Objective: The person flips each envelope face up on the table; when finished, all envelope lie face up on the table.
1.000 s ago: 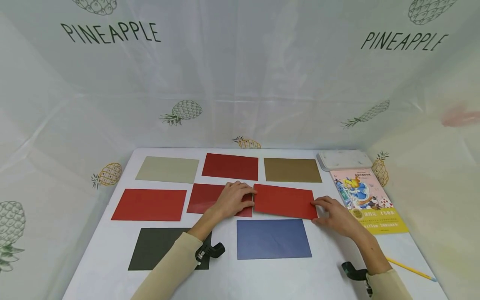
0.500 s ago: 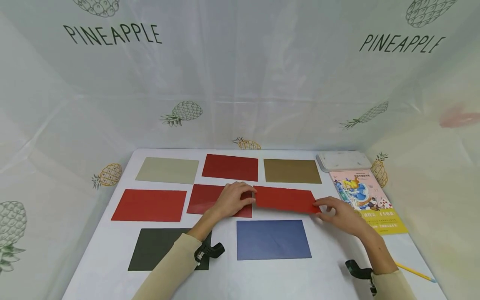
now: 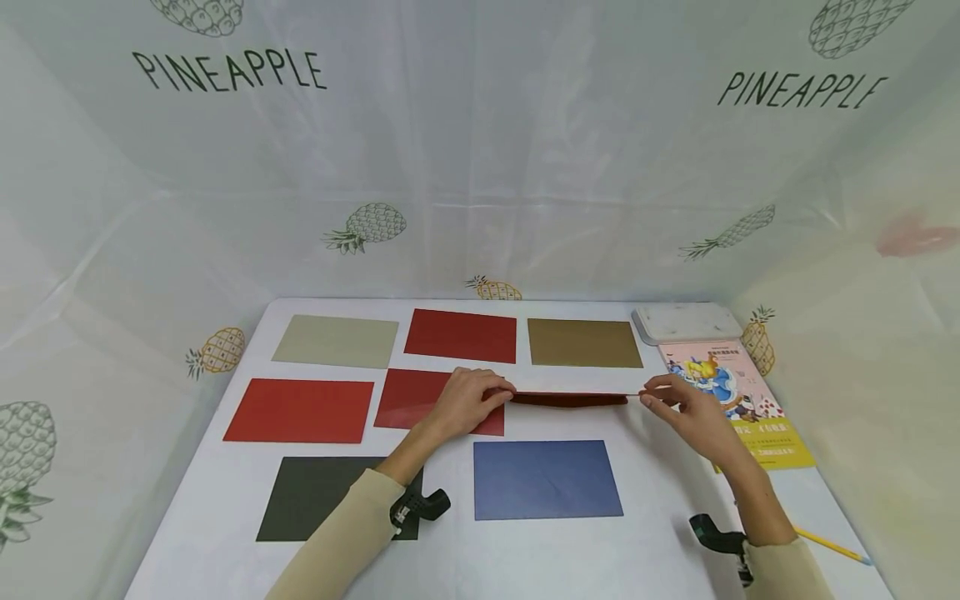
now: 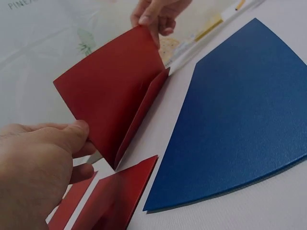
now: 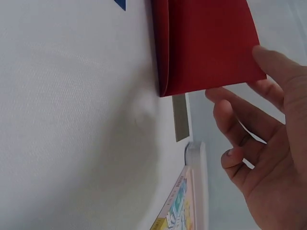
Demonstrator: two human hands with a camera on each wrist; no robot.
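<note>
A red envelope [image 3: 570, 401] is held up off the table, seen nearly edge-on in the head view. My left hand [image 3: 468, 400] pinches its left end between thumb and fingers. At the other end, my right hand [image 3: 686, 412] pinches a corner. The left wrist view shows the broad face of the envelope [image 4: 105, 81], with a flap folded partway along its lower edge. In the right wrist view the same flap stands a little off the envelope [image 5: 211, 43]. Beneath my left hand lies another red envelope [image 3: 405, 398], partly covered.
Flat rectangles lie around: blue [image 3: 547, 480], dark green [image 3: 315, 497], bright red [image 3: 298, 410], beige [image 3: 335, 341], dark red [image 3: 461, 336] and brown [image 3: 585, 343]. To the right are a book [image 3: 772, 442], a white case [image 3: 686, 322] and a yellow pencil [image 3: 828, 545].
The red envelope has tilted from showing its face to nearly edge-on, its near edge rising. My right hand has moved slightly up and right with it; the left hand stays nearly in place.
</note>
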